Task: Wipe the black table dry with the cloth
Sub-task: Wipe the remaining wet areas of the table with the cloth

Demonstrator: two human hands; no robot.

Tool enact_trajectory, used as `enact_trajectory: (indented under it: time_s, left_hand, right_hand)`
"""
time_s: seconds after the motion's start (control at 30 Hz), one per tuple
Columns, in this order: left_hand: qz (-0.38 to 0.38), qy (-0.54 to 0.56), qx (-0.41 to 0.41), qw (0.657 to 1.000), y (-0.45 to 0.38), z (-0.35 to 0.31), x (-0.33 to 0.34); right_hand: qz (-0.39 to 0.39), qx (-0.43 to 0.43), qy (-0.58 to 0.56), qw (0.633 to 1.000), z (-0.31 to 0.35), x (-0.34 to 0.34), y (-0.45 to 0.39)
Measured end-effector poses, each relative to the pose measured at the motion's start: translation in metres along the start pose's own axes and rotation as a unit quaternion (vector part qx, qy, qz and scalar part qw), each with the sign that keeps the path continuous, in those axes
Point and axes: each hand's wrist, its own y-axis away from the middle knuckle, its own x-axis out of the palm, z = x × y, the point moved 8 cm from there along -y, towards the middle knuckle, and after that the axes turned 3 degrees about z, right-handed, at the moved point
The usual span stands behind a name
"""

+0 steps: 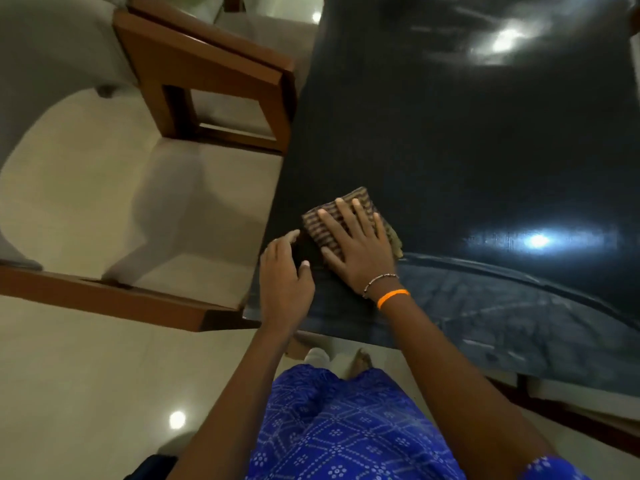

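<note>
A: R hand [360, 252], what's the grip doing?

B: No real grasp. It lies flat, fingers [346, 216] spread wide, palm pressing down on the cloth [322, 225]. Nothing pinched or curled around it, just pressed onto the tabletop [433, 150].

A: L hand [285, 277]?

B: Just beside the R one, at the tabletop's left edge. Fingers loosely bent and apart, not clenched, holding nothing. Fingertips sit near the cloth's left corner; can't tell if they touch it. Thumb points toward the R hand.

A: Cloth, where & which way?

B: Near the left front corner of the tabletop, close to the person. Folded into a thick pad, roughly rectangular. Long axis runs diagonal, from near-right to far-left approx, w/ the R hand's fingers pointing across it toward the far side. One frayed edge pokes out on the right, under the little finger.

A: Looks?

B: Brown w/ fine pale stripes or checks, woven. Mostly hidden by the hand.

A: Tabletop?

B: Black, glossy, bright light spots reflected in it. Paler streaked band on the near right side; the rest is darker.

A: Anything else?

B: Orange band [393, 297] & a bead bracelet [379, 282] on the R wrist. Wooden armchair [204, 74] w/ pale cushions at left, touching or nearly touching the tabletop edge. Blue patterned garment [346, 427] below.
</note>
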Motion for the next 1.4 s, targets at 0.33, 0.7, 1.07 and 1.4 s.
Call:
enact_trajectory:
  time_s: [0.33, 0.7, 1.07, 1.4]
  left_hand:
    - [0.074, -0.058, 0.031, 0.995, 0.053, -0.026, 0.063]
    - [0.058, -0.082, 0.042, 0.994, 0.013, 0.022, 0.005]
    - [0.065, 0.043, -0.024, 0.997, -0.017, 0.091, -0.071]
    - [0.160, 0.090, -0.006, 0.983, -0.014, 0.083, -0.045]
  right_hand:
    - [-0.083, 0.301, -0.010, 0.950, -0.214, -0.052, 0.104]
    - [-0.077, 0.368, -0.023, 0.926, -0.102, -0.020, 0.061]
    - [0.004, 0.008, -0.017, 1.000, 0.153, 0.045, -0.012]
    - [-0.051, 0.205, 0.013, 0.977, 0.017, 0.004, 0.060]
